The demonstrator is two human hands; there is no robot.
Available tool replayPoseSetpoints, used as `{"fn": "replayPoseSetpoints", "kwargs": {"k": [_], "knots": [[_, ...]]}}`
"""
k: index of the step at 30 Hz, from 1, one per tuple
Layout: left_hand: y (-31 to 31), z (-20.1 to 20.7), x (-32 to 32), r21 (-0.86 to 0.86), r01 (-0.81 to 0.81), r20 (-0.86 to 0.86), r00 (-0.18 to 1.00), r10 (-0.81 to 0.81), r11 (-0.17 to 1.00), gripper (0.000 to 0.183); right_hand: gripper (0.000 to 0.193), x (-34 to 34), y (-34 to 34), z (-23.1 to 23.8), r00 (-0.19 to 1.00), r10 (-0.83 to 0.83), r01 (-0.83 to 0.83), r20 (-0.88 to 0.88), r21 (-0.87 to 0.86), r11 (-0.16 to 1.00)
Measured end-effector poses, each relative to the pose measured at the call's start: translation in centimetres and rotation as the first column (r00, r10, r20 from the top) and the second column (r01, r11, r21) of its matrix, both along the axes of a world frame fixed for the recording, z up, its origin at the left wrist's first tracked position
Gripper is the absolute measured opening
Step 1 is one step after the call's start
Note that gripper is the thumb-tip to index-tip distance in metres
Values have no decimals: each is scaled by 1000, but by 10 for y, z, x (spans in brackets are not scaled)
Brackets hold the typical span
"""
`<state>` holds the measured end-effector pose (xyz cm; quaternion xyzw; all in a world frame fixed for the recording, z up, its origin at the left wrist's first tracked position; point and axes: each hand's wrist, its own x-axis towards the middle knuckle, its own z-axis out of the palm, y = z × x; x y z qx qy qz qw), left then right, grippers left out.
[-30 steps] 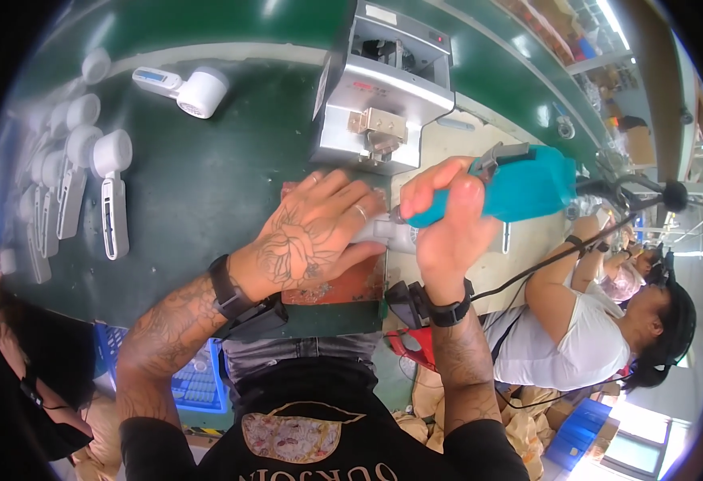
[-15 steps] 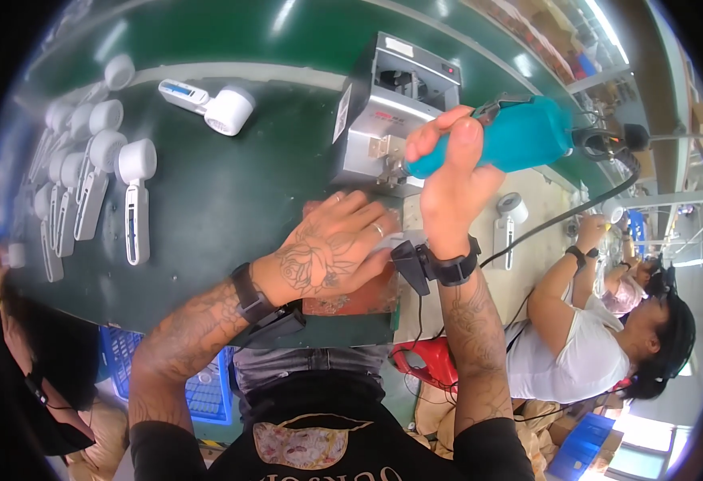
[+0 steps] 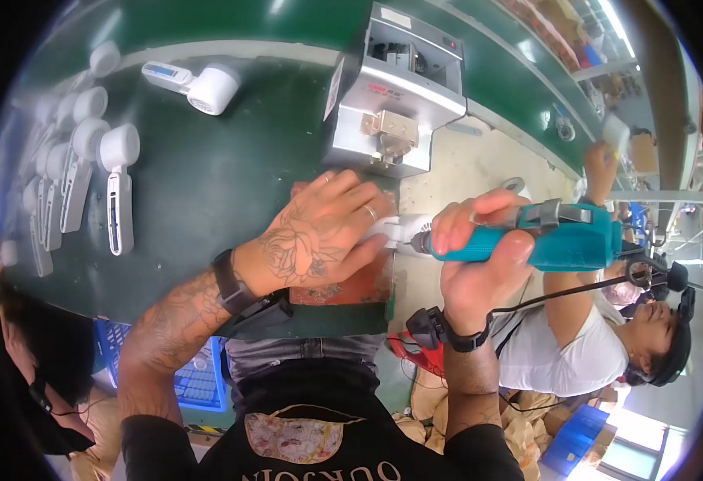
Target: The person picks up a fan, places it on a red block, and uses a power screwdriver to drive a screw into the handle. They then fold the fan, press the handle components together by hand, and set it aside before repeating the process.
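My right hand [image 3: 488, 248] is wrapped round a teal electric screwdriver [image 3: 572, 240], held nearly level with its tip pointing left. That tip meets or almost meets a white handheld device [image 3: 406, 231] by my left fingers; whether it touches a screw cannot be made out. My left hand [image 3: 319, 232] is closed on the device, pressing it over a reddish-brown pad [image 3: 339, 293] at the bench edge. The hand hides most of the device. Just beyond stands a grey screw feeder machine [image 3: 387, 104] with a small metal block on its front.
Several white round-headed devices [image 3: 119, 188] lie at the left on the green bench [image 3: 231, 176]. Another white device [image 3: 199, 84] rests farther back. A co-worker in a white shirt [image 3: 568, 345] sits at the right. A blue crate [image 3: 199, 385] is below the bench edge.
My right hand has brought the screwdriver from the feeder's front down and toward me, to the white device. My left hand stays on the device. The whole view has shifted slightly.
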<state>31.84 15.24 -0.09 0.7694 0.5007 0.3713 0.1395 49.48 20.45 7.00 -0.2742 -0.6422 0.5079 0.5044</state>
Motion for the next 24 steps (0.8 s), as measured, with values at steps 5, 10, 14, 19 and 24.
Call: {"fn": "replayPoseSetpoints", "kwargs": {"k": [5,10,14,19,24], "knots": [[-1,4,1,-17,-6,-8,1000,6,1000,34,62,4,-1,-7,999,40,-40,-31,-15,999],[-1,3,1,-27,3,-5,1000,-3,1000,34,57,3,1,-20,997,66,-66,-41,13,998],[0,3,2,14,21,-29,999,-20,1000,34,52,0,1,-26,992,85,-86,-92,-3,996],[0,10,1,12,18,-66,998,-17,1000,33,47,-3,-3,-25,990,97,-98,-107,-9,995],[-2,10,4,-3,10,-36,999,-10,1000,33,42,1,-4,-27,981,73,-81,-181,-36,996]]}}
